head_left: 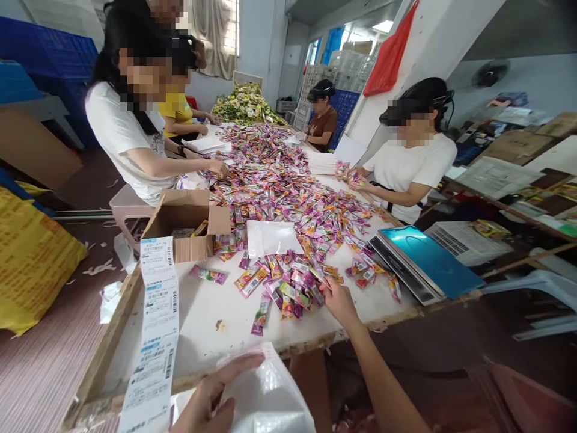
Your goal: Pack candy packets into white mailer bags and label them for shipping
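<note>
A white bag [274,394] is gripped along its left side by the left hand [217,394], long axis slanting forward-left. A sachet [317,275], pointing forward-left, is pinched by the right hand [340,302] at the pile [291,290]

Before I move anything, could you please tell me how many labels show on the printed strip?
3: the top label by the cardboard box, the middle label below it, and the bottom label nearest the camera. More may lie beyond the picture's edge.

The left hand [208,394] is bare, cropped by the view's lower edge; the right hand [337,302] is bare too, its slender, uncovered forearm [379,373] widening smoothly from a narrow wrist [355,326].
</note>
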`<action>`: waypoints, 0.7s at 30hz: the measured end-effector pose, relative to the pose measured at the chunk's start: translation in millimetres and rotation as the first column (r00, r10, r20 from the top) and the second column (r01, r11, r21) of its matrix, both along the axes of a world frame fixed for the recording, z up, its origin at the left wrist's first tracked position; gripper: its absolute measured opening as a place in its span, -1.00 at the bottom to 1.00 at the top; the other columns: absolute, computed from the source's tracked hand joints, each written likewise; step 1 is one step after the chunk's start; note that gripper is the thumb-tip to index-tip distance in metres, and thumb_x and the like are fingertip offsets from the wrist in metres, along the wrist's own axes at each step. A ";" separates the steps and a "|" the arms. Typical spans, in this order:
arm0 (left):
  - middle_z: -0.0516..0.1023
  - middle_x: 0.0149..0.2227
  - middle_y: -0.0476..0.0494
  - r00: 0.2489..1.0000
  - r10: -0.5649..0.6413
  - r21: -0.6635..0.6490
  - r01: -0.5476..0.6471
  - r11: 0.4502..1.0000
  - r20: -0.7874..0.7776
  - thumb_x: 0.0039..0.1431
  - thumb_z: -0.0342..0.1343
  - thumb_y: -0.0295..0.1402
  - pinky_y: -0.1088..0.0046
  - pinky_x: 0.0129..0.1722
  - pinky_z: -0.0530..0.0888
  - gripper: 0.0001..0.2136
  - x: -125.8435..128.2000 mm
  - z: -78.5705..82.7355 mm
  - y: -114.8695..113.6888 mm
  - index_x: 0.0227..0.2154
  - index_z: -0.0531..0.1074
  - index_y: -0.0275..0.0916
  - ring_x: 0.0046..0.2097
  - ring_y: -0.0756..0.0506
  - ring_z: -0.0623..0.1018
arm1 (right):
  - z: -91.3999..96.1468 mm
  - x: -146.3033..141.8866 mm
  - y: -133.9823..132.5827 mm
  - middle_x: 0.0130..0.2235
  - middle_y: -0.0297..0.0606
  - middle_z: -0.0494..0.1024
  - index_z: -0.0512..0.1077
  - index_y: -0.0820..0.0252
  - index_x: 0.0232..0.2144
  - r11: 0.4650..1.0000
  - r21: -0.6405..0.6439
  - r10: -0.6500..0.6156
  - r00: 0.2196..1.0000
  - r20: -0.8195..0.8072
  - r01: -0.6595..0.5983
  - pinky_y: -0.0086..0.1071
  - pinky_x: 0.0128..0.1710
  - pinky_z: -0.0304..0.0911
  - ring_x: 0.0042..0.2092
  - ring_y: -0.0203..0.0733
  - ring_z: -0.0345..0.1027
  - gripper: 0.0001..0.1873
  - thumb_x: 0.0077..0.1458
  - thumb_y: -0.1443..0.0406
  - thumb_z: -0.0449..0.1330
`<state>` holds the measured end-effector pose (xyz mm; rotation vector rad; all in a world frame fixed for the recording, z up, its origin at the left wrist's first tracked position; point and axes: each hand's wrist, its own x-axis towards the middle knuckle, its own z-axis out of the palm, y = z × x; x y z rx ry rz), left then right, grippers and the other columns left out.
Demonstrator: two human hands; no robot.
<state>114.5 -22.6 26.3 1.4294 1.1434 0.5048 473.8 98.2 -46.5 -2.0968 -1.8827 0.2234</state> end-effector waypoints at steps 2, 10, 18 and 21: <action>0.37 0.19 0.06 1.000 0.000 0.035 0.000 0.999 -0.017 0.10 -0.10 -0.54 0.18 0.24 0.15 -0.49 3.5 -3.6 -1.9 0.08 0.36 0.04 0.24 -0.14 0.29 | 1.9 -5.0 -6.3 -0.28 -0.19 0.53 0.30 0.22 -0.09 1.000 0.019 -0.004 1.000 0.008 0.004 -0.30 -0.21 0.12 -0.24 -0.11 0.38 -0.68 0.12 0.41 -0.09; 0.35 0.20 0.09 0.994 0.063 0.208 -0.043 0.977 -0.090 0.06 -0.12 -0.60 0.14 0.26 0.10 -0.41 16.9 -26.7 -10.9 0.11 0.31 0.08 0.25 -0.11 0.26 | -9.9 -63.7 -19.8 -0.16 -0.10 0.43 0.32 0.18 -0.20 0.985 -0.011 0.173 0.976 0.129 -0.173 -0.12 -0.08 0.08 -0.07 0.07 0.26 -0.76 0.04 0.24 0.14; 0.33 0.22 -0.02 0.997 0.021 0.226 -0.003 0.974 -0.077 0.09 -0.10 -0.58 0.20 0.25 0.13 -0.45 12.6 -37.3 -4.0 0.14 0.30 -0.04 0.25 -0.12 0.27 | -17.1 -63.7 -20.8 -0.27 -0.16 0.45 0.28 0.19 -0.16 0.973 0.220 0.161 0.875 -0.456 -0.065 -0.28 -0.17 0.25 -0.21 -0.12 0.35 -0.75 0.22 0.20 -0.09; 0.39 0.18 -0.05 0.997 0.061 0.236 -0.049 0.971 -0.044 0.09 -0.07 -0.54 0.17 0.23 0.17 -0.50 13.8 -42.6 -0.5 0.10 0.36 -0.06 0.22 -0.16 0.31 | -25.2 -60.9 -30.3 -0.39 -0.26 0.44 0.34 0.18 -0.26 0.975 0.221 0.160 0.738 -0.655 -0.015 -0.37 -0.32 0.27 -0.35 -0.18 0.33 -0.69 0.17 0.08 0.01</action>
